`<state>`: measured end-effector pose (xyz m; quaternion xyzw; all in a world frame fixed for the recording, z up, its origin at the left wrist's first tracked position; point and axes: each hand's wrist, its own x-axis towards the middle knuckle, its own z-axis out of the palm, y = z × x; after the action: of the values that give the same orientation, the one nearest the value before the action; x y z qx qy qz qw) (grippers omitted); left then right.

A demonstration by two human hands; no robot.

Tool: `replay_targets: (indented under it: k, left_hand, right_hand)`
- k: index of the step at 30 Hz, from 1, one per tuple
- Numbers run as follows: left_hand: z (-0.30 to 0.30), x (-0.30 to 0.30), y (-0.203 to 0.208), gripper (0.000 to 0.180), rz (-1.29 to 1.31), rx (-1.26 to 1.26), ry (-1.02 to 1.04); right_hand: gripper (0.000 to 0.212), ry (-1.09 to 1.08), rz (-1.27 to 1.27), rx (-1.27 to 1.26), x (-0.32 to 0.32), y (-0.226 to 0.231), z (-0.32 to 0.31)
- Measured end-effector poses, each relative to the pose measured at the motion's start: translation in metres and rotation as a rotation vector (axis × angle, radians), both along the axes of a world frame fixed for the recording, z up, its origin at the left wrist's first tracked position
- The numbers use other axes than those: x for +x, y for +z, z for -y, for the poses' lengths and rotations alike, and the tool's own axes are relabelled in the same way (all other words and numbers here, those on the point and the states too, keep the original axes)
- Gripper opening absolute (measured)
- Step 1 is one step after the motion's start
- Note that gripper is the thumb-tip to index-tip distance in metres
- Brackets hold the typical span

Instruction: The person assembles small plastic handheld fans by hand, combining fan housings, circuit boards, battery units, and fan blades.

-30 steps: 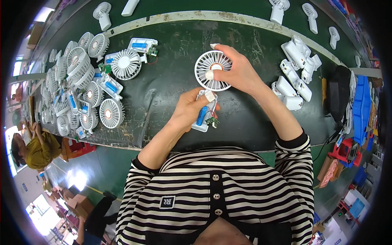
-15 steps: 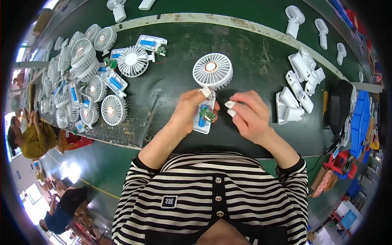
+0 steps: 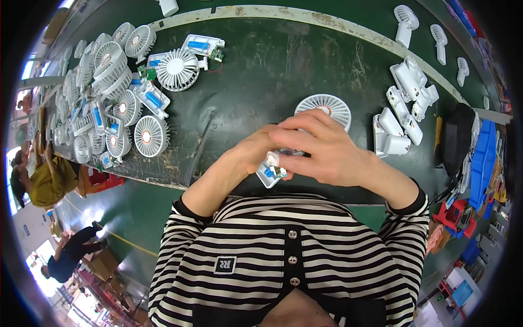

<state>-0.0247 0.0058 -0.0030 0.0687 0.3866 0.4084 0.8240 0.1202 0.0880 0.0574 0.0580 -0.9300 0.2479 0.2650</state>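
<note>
A white handheld fan lies between my hands, its round grille [image 3: 338,109] pointing away to the right. Its opened handle shell [image 3: 267,181] shows at the near end, with a blue battery and a bit of green circuit board inside. My left hand [image 3: 245,155] is closed around the handle from the left side. Across the top reaches my right hand [image 3: 332,150], its bent fingers on the fan where handle meets grille. White covers wrap some fingertips. The neck and most of the circuit board are hidden beneath my fingers.
Many white fans [image 3: 109,109] pile up at the left, some with handles opened. An opened fan [image 3: 178,70] lies by that pile's right side. White handle covers [image 3: 389,133] are stacked at the right. Several finished-looking fans [image 3: 406,27] lie beyond the pale strip [image 3: 261,12]. Other people are at left.
My right hand has moved left onto the fan, from apart to touching. The fan's grille has shifted right and nearer, and the handle is now mostly covered by my hands.
</note>
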Motion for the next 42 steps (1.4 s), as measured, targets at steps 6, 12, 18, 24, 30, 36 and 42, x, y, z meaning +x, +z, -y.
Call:
replay_targets:
  k: [6, 12, 18, 24, 30, 36, 42]
  left_hand:
    - [0.000, 0.005, 0.002, 0.022, 0.001, 0.012, -0.067]
    - [-0.001, 0.004, 0.006, 0.020, -0.050, -0.026, -0.077]
    - [-0.005, 0.003, 0.013, 0.019, -0.022, -0.082, 0.031]
    - [-0.007, 0.004, 0.021, 0.018, -0.087, -0.073, -0.005]
    - [-0.004, 0.008, 0.016, 0.019, -0.198, 0.001, 0.169]
    - [-0.005, 0.011, 0.016, 0.021, -0.226, -0.021, 0.279]
    - [-0.005, 0.010, 0.020, 0.023, -0.318, -0.016, 0.208]
  right_hand:
    - [0.030, 0.124, 0.048, 0.037, -0.002, -0.003, -0.004]
    - [0.028, 0.084, 0.106, 0.076, 0.003, 0.006, -0.003]
    - [0.023, -0.025, 0.108, 0.137, 0.004, 0.002, -0.003]
    - [0.020, -0.007, 0.091, 0.209, 0.003, 0.002, -0.003]
    - [0.016, -0.092, 0.044, 0.285, 0.008, -0.009, 0.001]
    - [0.017, -0.164, 0.025, 0.307, 0.011, -0.015, 0.002]
    - [0.019, -0.109, 0.132, 0.330, 0.016, -0.004, -0.006]
